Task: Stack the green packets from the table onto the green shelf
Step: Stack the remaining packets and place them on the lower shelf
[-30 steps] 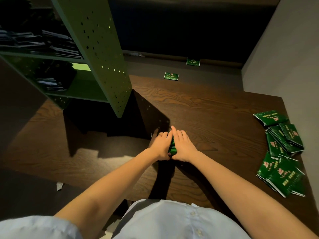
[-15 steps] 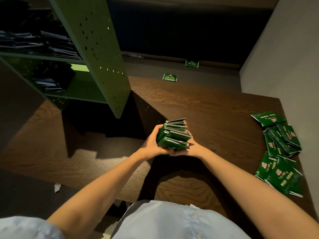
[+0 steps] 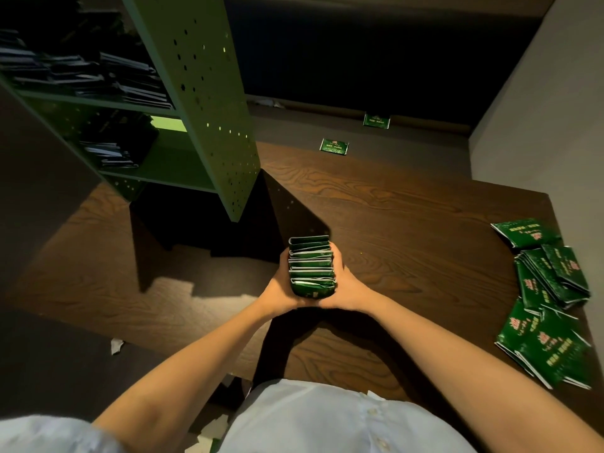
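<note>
A bundle of green packets [image 3: 311,266] stands on edge between both hands, lifted clear of the dark wood bench [image 3: 408,217]. The left hand [image 3: 281,286] wraps its fingers round the bundle's left side and the right hand [image 3: 346,286] does the same on the right, so the packets are squeezed together from both flanks. The far ends of the packets sit a little uneven.

The green shelf [image 3: 176,165] lies at about 10 o'clock from the bundle, behind its perforated side panel [image 3: 209,103]. Dark stacks [image 3: 111,148] already sit on its boards. A loose heap of packets [image 3: 549,295] waits at 3 o'clock near the bench edge, and two stray packets [image 3: 334,146] [image 3: 376,120] lie beyond the bench at 12 to 1 o'clock.

The step in hand looks like carrying this bundle to the shelf. The packets seem glossy and likely to slip, so the squeeze should be even from both sides, with the thumbs capping the near end. Swing wide round the panel's front edge, aim for the bare green board beside the dark stack, set the bundle down fully, then loosen one hand at a time.
</note>
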The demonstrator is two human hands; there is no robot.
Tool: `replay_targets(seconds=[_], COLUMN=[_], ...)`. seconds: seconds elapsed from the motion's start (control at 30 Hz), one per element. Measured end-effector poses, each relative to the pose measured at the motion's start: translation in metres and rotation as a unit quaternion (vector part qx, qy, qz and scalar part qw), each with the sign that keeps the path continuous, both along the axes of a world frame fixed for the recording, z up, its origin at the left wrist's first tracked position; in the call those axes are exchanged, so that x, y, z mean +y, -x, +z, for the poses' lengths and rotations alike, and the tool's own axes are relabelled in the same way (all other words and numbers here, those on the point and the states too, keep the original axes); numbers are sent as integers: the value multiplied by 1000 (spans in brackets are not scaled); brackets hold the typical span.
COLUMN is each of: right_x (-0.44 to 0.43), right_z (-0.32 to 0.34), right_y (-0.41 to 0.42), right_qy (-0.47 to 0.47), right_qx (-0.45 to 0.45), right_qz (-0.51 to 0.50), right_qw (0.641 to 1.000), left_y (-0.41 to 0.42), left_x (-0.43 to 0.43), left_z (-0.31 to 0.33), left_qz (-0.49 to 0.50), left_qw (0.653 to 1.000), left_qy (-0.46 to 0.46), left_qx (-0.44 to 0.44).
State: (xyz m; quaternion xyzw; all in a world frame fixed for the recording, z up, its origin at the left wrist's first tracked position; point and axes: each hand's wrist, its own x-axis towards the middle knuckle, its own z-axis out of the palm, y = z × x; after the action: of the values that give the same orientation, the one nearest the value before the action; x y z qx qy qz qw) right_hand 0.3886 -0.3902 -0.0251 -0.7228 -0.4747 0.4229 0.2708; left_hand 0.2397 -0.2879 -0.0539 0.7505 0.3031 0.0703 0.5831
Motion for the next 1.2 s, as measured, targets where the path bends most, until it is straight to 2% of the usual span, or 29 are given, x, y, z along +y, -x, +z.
replay_targets(seconds=[0.1,0.27,0.43,0.63,0.8,1.0,1.1,1.2], right_x=[-3,-9,-4,-4,-3,-3,-3,1], right_z=[-3,-6,-8,-1,-13,-10,-18,-17], right_y=[-2,-5,-6,-9,-15,-8,-7,-8], right_qy=[-18,23,32,25,68,50,46,27], right_qx=[-29,-73,-74,-72,-75,-43,-45,-47], right_qz=[-16,34,3,23,30,27,30,19], right_qw=[999,997,997,997,994,997,997,998], left_y=[-4,-2,-9,-10,-8,-13,-14,-14], left_x=[-7,0,0,2,11,12,9,12], left_z=[2,2,1,16,23,31,28,23], left_qz=[44,14,7,-12,-104,-128,-81,-39], left_qw=[999,996,994,995,989,985,989,994], left_qy=[1,10,-10,44,55,53,96,97], left_qx=[-2,84,105,88,93,100,80,42])
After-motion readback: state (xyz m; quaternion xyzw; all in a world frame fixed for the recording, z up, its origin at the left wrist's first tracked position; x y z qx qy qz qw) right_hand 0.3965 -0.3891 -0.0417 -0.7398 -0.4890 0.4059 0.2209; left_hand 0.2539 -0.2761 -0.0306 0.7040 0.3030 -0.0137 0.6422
